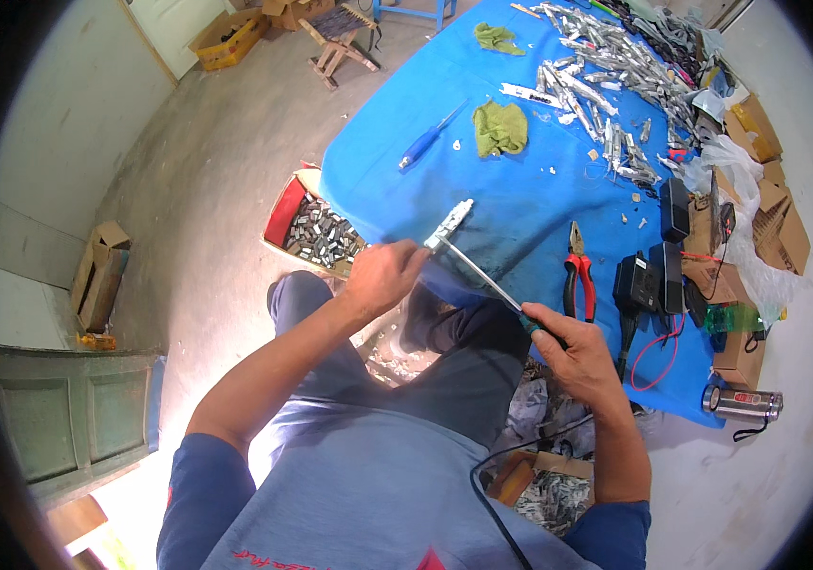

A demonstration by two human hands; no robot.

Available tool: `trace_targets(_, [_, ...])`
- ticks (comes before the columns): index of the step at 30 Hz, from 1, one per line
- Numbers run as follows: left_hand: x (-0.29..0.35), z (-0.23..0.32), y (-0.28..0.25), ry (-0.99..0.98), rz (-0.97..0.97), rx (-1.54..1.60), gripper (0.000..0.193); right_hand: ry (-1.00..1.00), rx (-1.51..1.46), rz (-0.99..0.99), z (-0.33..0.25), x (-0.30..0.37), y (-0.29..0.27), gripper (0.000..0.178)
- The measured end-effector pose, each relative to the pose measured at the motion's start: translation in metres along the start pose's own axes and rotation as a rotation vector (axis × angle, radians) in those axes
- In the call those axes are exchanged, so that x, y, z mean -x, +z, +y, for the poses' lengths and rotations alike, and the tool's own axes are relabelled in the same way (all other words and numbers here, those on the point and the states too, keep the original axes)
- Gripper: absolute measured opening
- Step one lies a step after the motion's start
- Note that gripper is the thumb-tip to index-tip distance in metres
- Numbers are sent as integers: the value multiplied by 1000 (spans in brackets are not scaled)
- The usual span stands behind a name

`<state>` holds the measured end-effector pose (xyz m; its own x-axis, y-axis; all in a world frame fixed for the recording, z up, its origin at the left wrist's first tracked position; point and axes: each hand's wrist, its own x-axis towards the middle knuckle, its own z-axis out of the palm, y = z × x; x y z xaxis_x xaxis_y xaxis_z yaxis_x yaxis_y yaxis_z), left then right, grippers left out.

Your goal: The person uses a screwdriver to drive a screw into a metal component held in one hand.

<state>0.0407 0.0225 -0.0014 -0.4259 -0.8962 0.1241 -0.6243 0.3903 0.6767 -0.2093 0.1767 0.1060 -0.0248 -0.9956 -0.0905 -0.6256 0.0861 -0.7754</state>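
Over the near edge of the blue-covered table, my left hand is closed on the near end of a narrow white and silver part, whose kind I cannot make out. My right hand grips the dark green handle of a screwdriver. Its long metal shaft slants up to the left, and the tip meets the part close to my left fingers. Pliers with red and black handles lie on the cloth just beyond my right hand. A blue-handled screwdriver rests farther off to the left.
A heap of similar silver parts covers the far right. Two green cloths lie mid-table. Black boxy devices, cardboard and a metal flask line the right side. A red-sided box of small metal pieces stands left of my knees.
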Motion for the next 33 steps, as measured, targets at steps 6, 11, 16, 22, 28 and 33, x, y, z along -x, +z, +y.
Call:
trace_targets(6, [0, -3, 1, 60, 36, -92, 31, -27, 129, -30, -17, -12, -16, 32])
trace_targets(11, [3, -3, 3, 80, 91, -111, 29, 32, 104, -28, -18, -7, -23, 32])
trace_targets(16, [1, -1, 5, 87, 78, -118, 28, -19, 91, -10, -11, -9, -24, 31])
trace_targets(22, [2, 0, 3, 86, 73, -158, 28, -69, 179, -58, -19, -20, -29, 30])
trace_targets(28, [5, -3, 7, 60, 65, -166, 27, 76, 25, -185, 2, -32, -33, 33])
trace_targets(33, [4, -4, 8, 62, 95, -140, 27, 257, -231, -255, 12, -32, -33, 35])
